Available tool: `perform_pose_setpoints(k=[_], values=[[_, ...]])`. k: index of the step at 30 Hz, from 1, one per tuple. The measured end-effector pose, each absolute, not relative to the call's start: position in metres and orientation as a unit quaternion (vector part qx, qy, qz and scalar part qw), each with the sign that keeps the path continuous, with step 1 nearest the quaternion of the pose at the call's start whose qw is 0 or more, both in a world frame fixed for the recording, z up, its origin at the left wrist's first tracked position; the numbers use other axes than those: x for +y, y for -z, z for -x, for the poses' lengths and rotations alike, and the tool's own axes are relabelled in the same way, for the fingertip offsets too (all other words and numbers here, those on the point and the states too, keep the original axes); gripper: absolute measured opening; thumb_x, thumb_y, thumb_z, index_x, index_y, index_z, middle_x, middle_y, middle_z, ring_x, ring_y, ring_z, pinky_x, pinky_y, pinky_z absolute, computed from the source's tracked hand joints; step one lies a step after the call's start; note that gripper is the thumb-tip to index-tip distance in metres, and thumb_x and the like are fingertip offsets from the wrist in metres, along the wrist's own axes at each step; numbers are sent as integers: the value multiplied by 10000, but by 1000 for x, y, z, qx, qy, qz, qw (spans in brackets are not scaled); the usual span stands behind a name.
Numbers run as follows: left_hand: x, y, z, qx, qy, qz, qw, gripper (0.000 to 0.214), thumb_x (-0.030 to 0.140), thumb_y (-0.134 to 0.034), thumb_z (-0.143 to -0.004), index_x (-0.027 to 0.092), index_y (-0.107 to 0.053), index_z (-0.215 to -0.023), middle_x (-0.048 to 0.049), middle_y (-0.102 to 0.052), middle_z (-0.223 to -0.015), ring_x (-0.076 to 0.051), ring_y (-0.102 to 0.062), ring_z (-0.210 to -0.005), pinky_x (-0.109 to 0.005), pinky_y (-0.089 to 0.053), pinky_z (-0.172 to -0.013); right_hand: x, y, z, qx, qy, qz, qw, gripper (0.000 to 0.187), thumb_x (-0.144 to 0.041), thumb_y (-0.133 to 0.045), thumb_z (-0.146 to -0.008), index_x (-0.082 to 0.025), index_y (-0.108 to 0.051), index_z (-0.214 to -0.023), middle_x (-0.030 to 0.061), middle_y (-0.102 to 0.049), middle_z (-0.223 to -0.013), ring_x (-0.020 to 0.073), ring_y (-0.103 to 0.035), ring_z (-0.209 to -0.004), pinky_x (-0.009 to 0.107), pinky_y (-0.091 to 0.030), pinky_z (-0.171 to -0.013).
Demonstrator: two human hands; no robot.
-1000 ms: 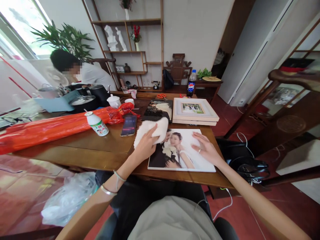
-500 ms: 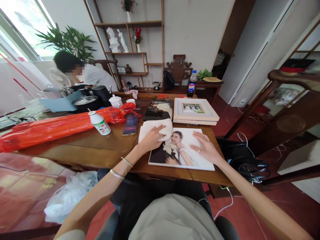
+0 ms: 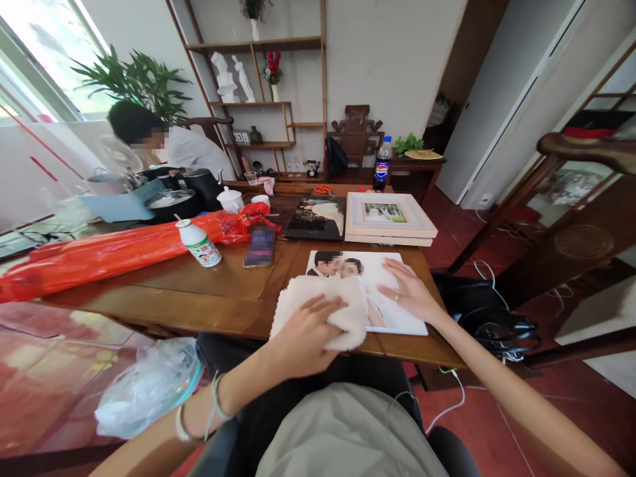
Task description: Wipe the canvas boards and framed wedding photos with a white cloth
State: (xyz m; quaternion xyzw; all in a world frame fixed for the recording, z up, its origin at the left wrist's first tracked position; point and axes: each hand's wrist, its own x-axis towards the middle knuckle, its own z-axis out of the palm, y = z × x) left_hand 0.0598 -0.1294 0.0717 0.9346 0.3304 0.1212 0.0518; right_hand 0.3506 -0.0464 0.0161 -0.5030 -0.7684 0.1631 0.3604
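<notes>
A white fluffy cloth (image 3: 293,298) lies over the lower left part of a photo panel (image 3: 373,265) that shows a couple. My left hand (image 3: 311,334) presses on the cloth from above, with a fold of it between thumb and fingers. The cloth hangs slightly past the table's front edge and hides much of the picture. Flat on the panel's right side rests my right hand (image 3: 410,291), fingers stretched out, with a ring on one finger.
Behind the panel lie a dark photo panel (image 3: 317,218) and stacked white frames (image 3: 385,228). A phone (image 3: 260,246), a white bottle (image 3: 199,243) and a red plastic-wrapped bundle (image 3: 114,246) are on the left. A cola bottle (image 3: 382,164) stands farther back. Another person (image 3: 193,149) leans over at far left.
My left hand and the cloth have slid toward me, from the panel's upper left corner to its lower left, uncovering the upper part of the picture. My right hand has stayed in place.
</notes>
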Motion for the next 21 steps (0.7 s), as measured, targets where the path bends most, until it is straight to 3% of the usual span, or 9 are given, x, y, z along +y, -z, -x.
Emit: perform_pose_setpoints(k=[7,12,17,21], values=[[-34,-61,-58,377,-172,-910,37,256,196,-518,-875,165,-670,-1079,-131,-521,-1390,-277,-377,-1376,-482,-313,-1139,-48,-19,-349,-768,-168,495,370,569,-530,-690,-757,-241,-625,-1243,120,-513,-1419,317,-415,-1349,558,-327,-1122],[0,-57,-58,396,-153,-906,1,255,241,-493,-906,139,-677,-1050,-155,-442,-1454,-303,-335,-1396,-495,-300,-1137,-49,-18,-345,-755,-167,508,380,545,-482,-718,-748,-238,-640,-1229,116,-522,-1413,313,-428,-1344,548,-349,-1113],[-21,-58,-59,361,-102,-927,-15,348,121,-489,-850,154,-651,-1156,-130,-475,-1436,-276,-317,-1410,-486,-271,-1153,-49,-17,-343,-743,-162,522,387,554,-454,-738,-730,-192,-658,-1212,140,-533,-1398,313,-454,-1329,525,-359,-1115],[-72,-67,-60,310,-76,-948,7,343,102,-506,-828,171,-677,-1117,-119,-487,-1429,-261,-324,-1409,-471,-274,-1161,-48,-19,-341,-722,-187,538,392,557,-433,-764,-703,-181,-672,-1191,135,-544,-1387,308,-452,-1335,512,-338,-1136]])
